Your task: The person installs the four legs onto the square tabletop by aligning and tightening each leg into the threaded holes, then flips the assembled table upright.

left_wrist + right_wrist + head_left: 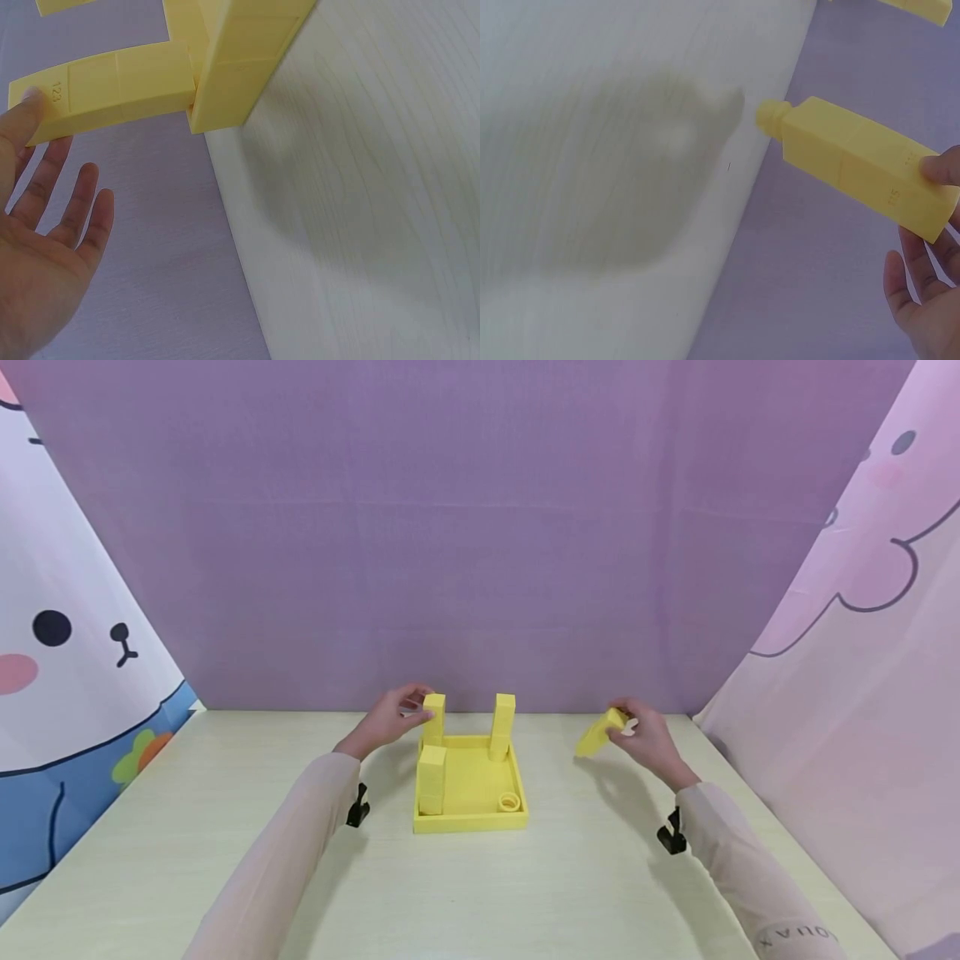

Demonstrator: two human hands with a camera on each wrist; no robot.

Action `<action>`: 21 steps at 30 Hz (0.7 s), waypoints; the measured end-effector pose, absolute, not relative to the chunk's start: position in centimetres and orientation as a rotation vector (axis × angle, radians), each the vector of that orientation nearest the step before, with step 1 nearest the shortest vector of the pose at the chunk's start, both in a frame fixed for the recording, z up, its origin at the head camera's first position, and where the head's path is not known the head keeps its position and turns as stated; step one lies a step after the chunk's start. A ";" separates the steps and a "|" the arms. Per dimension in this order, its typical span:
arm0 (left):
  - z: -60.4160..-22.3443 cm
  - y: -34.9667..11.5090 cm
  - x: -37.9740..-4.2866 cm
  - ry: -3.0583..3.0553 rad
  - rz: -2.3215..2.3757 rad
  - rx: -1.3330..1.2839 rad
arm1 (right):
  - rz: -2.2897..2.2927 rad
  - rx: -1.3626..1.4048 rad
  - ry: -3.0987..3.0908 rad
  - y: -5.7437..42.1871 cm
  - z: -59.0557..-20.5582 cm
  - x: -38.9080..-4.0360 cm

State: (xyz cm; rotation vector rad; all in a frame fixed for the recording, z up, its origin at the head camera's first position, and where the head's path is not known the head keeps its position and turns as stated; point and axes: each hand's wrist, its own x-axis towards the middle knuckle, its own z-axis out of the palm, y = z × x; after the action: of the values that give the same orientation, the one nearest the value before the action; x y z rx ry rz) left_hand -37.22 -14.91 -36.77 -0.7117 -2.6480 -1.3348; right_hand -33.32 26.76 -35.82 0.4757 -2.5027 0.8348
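Note:
A yellow square tray point(471, 823) lies on the table with yellow block legs standing upright at three of its corners. My left hand point(390, 720) pinches the top of the far-left leg point(112, 86) between thumb and finger; the other fingers are spread. The near-left leg point(432, 779) and far-right leg point(502, 727) stand untouched. At the near-right corner is a round threaded socket point(508, 802). To the right of the tray, my right hand point(647, 742) pinches a loose yellow leg point(859, 157) by its square end, tilted, with its round threaded end pointing down and left.
The pale wood-grain table point(480, 893) extends around the tray. A purple cloth point(480, 543) hangs behind its far edge. Printed cloths, one with a cartoon face point(82, 635) and one pink point(877, 635), flank the sides.

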 end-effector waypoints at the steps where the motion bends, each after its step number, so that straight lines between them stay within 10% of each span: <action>1: -36.8 -14.9 -37.2 -2.643 -1.334 -0.716 | 0.835 0.482 -2.506 26.7 -35.8 -33.3; 21: -36.7 -14.9 -37.0 -2.631 -1.320 -0.720 | 0.782 0.671 -2.505 23.7 -35.0 -31.6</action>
State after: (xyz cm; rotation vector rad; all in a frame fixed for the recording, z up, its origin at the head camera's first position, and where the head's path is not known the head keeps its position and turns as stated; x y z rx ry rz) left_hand -37.02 -14.90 -36.70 -0.7197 -2.6307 -1.3199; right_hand -31.58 23.71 -34.98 0.6710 -2.5050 0.7821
